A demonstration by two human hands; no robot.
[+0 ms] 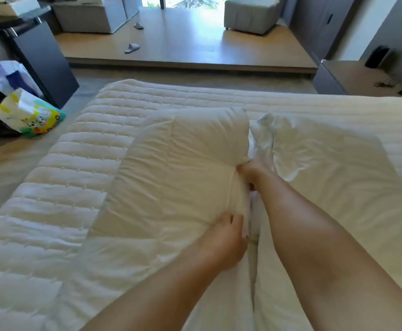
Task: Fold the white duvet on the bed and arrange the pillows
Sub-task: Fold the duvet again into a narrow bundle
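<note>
A puffy white duvet lies folded in a thick stack on the middle of the bed, over a quilted mattress pad. My left hand grips the stack's near right edge. Farther along that same edge, my right hand pinches the folded layers. To the right lies a flatter, wrinkled white layer of bedding; whether it is part of the duvet or a pillow I cannot tell. No distinct pillow shows elsewhere.
A colourful package and bags lie on the floor left of the bed by a dark desk. Beyond the bed is a raised wooden floor with two slippers and grey ottomans. A dark bedside unit stands at the right.
</note>
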